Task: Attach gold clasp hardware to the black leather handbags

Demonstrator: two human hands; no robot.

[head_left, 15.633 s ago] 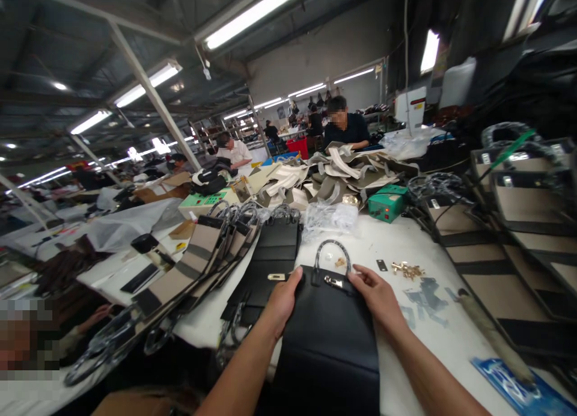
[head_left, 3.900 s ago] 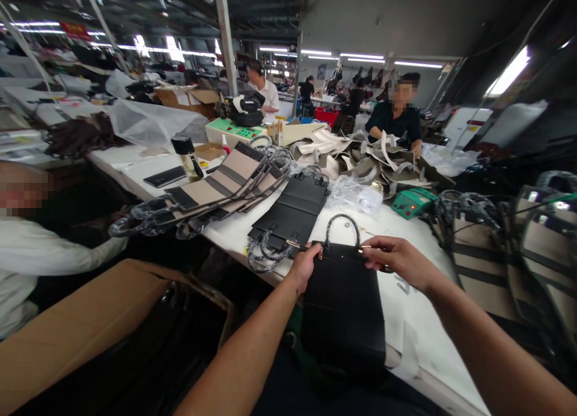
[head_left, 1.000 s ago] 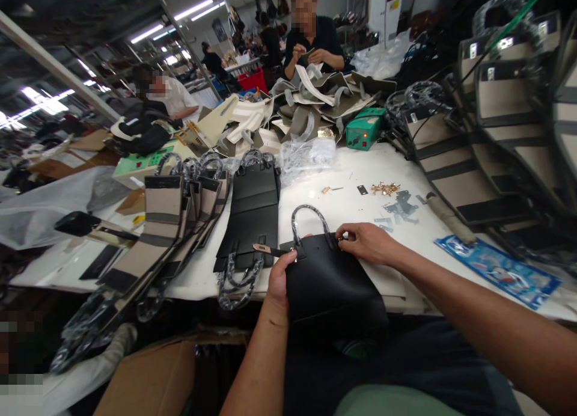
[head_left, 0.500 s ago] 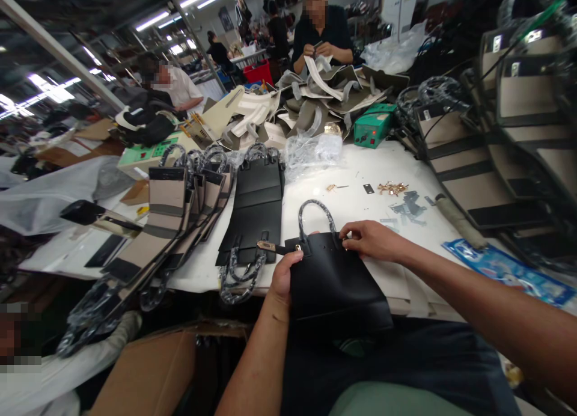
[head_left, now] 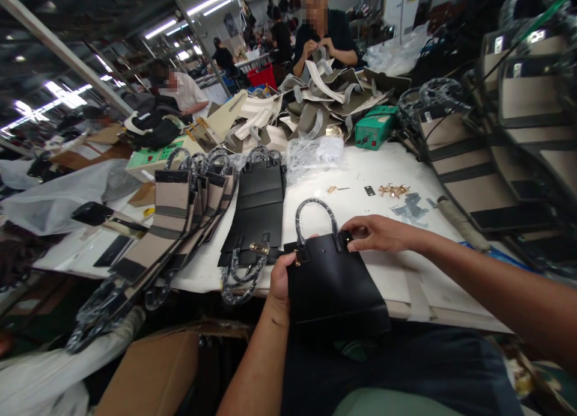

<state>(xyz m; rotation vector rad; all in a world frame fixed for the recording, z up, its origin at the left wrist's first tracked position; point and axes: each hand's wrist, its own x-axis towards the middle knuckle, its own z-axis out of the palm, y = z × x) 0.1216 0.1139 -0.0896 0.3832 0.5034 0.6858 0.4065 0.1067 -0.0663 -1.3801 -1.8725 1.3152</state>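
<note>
From the head camera, the left hand [head_left: 280, 279] is gripping the left edge of a black bag [head_left: 333, 287] lying at the near edge of the white surface [head_left: 383, 169]. The right hand [head_left: 376, 234] is pinching the bag's top right corner by the handle [head_left: 315, 217]. A gold clasp [head_left: 296, 258] is sitting at the bag's upper left; more gold fittings [head_left: 393, 190] are lying loose beyond, so fitting looks partly done.

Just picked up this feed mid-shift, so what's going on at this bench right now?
A person is holding a small black bag at the near edge of a white worktable. The left hand grips its upper left corner beside a gold clasp; the right hand pinches the top edge by the wrapped handle. More black bags and beige-panelled ones lie fanned to the left, with loose gold fittings behind. A co-worker handles pieces across the table.
</note>
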